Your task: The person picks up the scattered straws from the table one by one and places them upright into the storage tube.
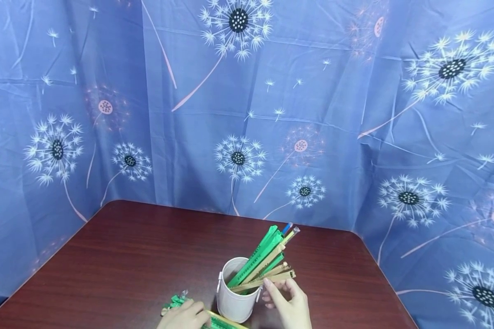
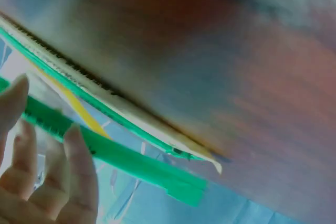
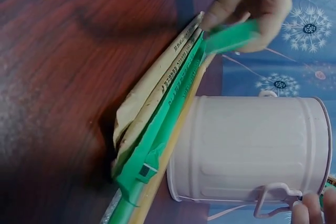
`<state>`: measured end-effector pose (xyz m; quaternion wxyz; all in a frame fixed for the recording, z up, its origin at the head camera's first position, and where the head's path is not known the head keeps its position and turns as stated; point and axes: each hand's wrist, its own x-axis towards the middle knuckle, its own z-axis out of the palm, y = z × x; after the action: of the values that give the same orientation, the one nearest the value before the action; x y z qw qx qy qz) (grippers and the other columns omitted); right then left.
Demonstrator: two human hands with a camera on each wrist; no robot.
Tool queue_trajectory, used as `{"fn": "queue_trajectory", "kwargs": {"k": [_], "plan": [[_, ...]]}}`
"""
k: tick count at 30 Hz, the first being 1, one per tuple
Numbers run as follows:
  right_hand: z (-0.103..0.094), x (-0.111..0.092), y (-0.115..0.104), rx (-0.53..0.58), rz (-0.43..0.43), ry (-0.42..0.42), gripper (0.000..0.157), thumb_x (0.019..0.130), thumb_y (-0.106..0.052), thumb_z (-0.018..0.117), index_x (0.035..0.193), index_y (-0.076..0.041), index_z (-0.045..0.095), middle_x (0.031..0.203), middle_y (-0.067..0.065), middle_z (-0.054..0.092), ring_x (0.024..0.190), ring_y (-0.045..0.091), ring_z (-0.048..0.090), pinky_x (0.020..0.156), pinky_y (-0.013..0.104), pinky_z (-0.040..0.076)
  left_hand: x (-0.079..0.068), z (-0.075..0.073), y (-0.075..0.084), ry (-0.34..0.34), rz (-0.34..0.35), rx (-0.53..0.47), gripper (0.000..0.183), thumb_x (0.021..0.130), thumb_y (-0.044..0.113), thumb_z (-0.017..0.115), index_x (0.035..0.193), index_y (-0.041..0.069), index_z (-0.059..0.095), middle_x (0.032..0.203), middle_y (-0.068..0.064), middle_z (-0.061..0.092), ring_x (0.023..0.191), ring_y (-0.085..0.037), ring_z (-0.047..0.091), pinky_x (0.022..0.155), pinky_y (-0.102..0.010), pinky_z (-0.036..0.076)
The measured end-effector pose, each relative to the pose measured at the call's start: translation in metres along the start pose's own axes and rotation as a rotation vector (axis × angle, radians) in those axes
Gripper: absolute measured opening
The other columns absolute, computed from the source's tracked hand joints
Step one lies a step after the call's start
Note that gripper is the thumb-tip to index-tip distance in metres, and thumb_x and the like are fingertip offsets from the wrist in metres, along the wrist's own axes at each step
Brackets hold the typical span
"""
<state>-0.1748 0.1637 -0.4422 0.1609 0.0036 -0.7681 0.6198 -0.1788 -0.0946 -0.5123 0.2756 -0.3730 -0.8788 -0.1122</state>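
Observation:
A white bucket (image 1: 234, 306) with side handles stands on the table, holding several long green and tan wrapped straws (image 1: 257, 262) that lean right. At its lower left is my left hand (image 1: 185, 315), over a loose bundle of straws (image 3: 157, 106). In the left wrist view its thumb and fingers pinch a green wrapped straw (image 2: 131, 163) lifted off the bundle. My right hand (image 1: 290, 306) is at the bucket's right side, thumb tip at a tan straw (image 1: 281, 276) that slants over the rim. The right fingertips (image 3: 313, 209) lie near the rim and handle, loosely bent.
The dark red-brown table (image 1: 119, 260) extends left and behind the bucket. Blue dandelion-print cloth (image 1: 197, 151) hangs along the table's back and sides. A blue-tipped straw (image 1: 287, 227) and a yellow one (image 1: 291, 234) stick out of the bucket among the others.

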Motion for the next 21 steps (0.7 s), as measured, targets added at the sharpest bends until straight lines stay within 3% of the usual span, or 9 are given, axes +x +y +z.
{"fn": "queue_trajectory", "kwargs": {"k": [5, 9, 11, 17, 19, 21], "plan": [[0.002, -0.002, 0.001, 0.069, -0.049, -0.109, 0.019, 0.089, -0.003, 0.068, 0.087, 0.012, 0.057, 0.069, 0.014, 0.071, 0.06, 0.008, 0.067, 0.056, 0.033, 0.058, 0.008, -0.003, -0.001, 0.21, 0.072, 0.009, 0.028, 0.063, 0.032, 0.08, 0.082, 0.027, 0.06, 0.082, 0.016, 0.054, 0.072, 0.0, 0.049, 0.063, -0.012, 0.04], [0.002, -0.004, 0.001, 0.117, -0.073, -0.252, 0.02, 0.087, 0.0, 0.068, 0.093, 0.017, 0.059, 0.078, 0.022, 0.072, 0.067, 0.008, 0.07, 0.06, 0.035, 0.06, 0.012, -0.006, 0.002, 0.287, 0.052, -0.013, 0.028, 0.065, 0.029, 0.079, 0.085, 0.026, 0.06, 0.084, 0.017, 0.056, 0.075, 0.001, 0.055, 0.067, -0.014, 0.044], [0.002, -0.005, 0.002, 0.11, -0.139, -0.321, 0.021, 0.087, 0.0, 0.069, 0.095, 0.017, 0.06, 0.081, 0.024, 0.072, 0.071, 0.005, 0.07, 0.063, 0.033, 0.06, 0.014, -0.008, 0.005, 0.31, 0.037, -0.019, 0.025, 0.068, 0.026, 0.077, 0.087, 0.026, 0.06, 0.084, 0.018, 0.057, 0.075, 0.001, 0.057, 0.067, -0.015, 0.044], [0.007, -0.004, 0.01, 0.142, -0.489, -0.493, 0.025, 0.081, 0.015, 0.066, 0.106, 0.014, 0.062, 0.091, 0.03, 0.069, 0.093, 0.0, 0.069, 0.077, 0.02, 0.056, 0.016, -0.013, 0.011, 0.327, -0.008, -0.021, 0.027, 0.071, 0.029, 0.077, 0.092, 0.027, 0.061, 0.086, 0.021, 0.06, 0.074, 0.003, 0.058, 0.065, -0.017, 0.045], [0.01, -0.004, 0.013, 0.185, -0.561, -0.523, 0.032, 0.078, 0.02, 0.065, 0.109, 0.011, 0.062, 0.094, 0.029, 0.069, 0.096, 0.002, 0.069, 0.077, 0.021, 0.057, 0.017, -0.013, 0.011, 0.325, -0.022, -0.028, 0.028, 0.071, 0.029, 0.079, 0.093, 0.027, 0.061, 0.086, 0.021, 0.06, 0.075, 0.004, 0.058, 0.065, -0.017, 0.046], [0.012, -0.005, 0.014, 0.24, -0.578, -0.539, 0.037, 0.077, 0.023, 0.063, 0.112, 0.009, 0.063, 0.096, 0.03, 0.068, 0.095, 0.003, 0.069, 0.075, 0.022, 0.057, 0.016, -0.014, 0.012, 0.325, -0.041, -0.035, 0.028, 0.071, 0.029, 0.079, 0.093, 0.028, 0.061, 0.086, 0.022, 0.06, 0.074, 0.005, 0.058, 0.064, -0.017, 0.045]]}}
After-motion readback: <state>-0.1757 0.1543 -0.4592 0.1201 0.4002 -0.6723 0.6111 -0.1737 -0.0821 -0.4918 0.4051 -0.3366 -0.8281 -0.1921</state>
